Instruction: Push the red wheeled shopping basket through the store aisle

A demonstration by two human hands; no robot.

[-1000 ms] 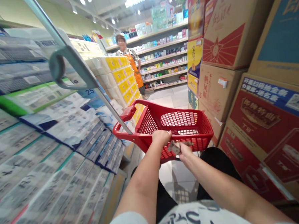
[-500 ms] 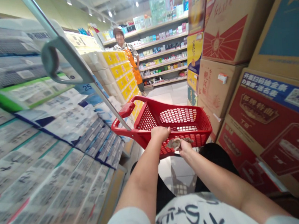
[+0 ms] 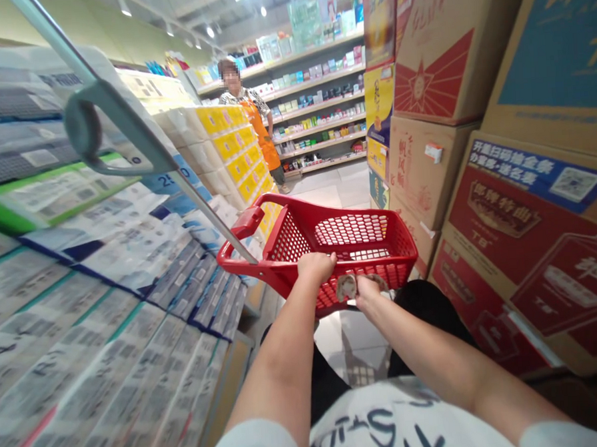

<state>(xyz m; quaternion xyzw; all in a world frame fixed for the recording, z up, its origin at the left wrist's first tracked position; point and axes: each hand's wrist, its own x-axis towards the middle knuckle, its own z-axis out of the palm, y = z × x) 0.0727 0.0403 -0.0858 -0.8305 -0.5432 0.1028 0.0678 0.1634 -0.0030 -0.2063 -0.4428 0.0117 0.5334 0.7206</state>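
Note:
A red plastic shopping basket (image 3: 341, 264) with perforated sides and a long grey pull handle (image 3: 134, 135) sits in front of my knees. My left hand (image 3: 317, 268) is closed over the basket's near rim. Just right of it and lower, my right hand (image 3: 366, 290) is closed on a crumpled brownish cloth (image 3: 347, 287), held against the near side wall. The inside of the basket shows only its perforated walls and floor.
Stacked packaged goods (image 3: 110, 260) line the left side, with yellow-and-white packs (image 3: 239, 153) beyond. Large cartons (image 3: 519, 225) stand close on the right. A person in an orange apron (image 3: 261, 129) stands ahead, near shelves (image 3: 322, 102) of small boxes. Tiled floor (image 3: 346, 181) runs between.
The view has shifted slightly, so the surroundings and basket appear a little further left. Both hands keep their grips, and the brownish cloth has turned slightly.

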